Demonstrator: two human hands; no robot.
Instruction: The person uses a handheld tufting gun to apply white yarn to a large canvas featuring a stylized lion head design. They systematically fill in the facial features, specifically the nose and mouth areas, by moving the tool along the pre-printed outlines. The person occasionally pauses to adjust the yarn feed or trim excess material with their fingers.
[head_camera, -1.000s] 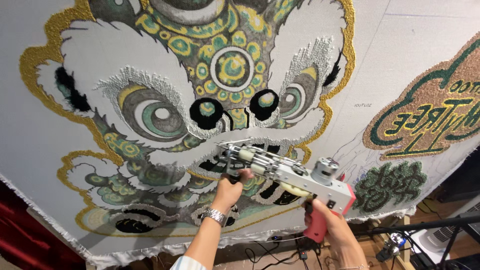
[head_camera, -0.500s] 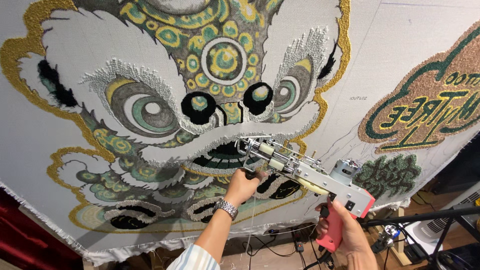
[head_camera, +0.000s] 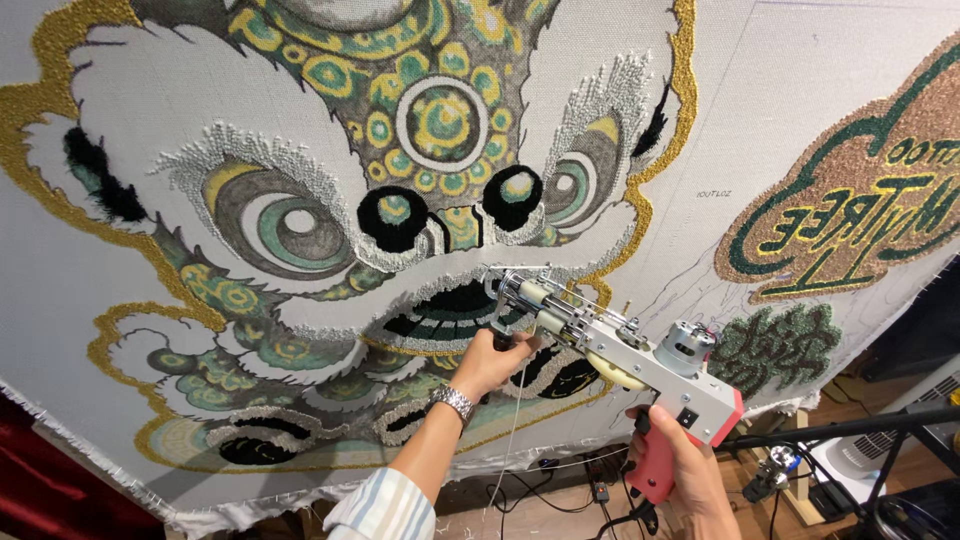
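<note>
Surroundings: tufted lion-face cloth; cables on floor.
Left hand: closed on tufting gun front handle.
Right hand: clamped around red grip.

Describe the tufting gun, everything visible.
The tufting gun is a handheld power tool: grey metal body, silver cylindrical motor on top, cream gear wheel on its side, and a red pistol grip with a black switch. It slants from lower right up to the left, its silver front end against the stretched backing cloth at the lion face's dark mouth. The right hand holds the grip; the left hand holds the front handle. Pale yarn hangs beneath.
</note>
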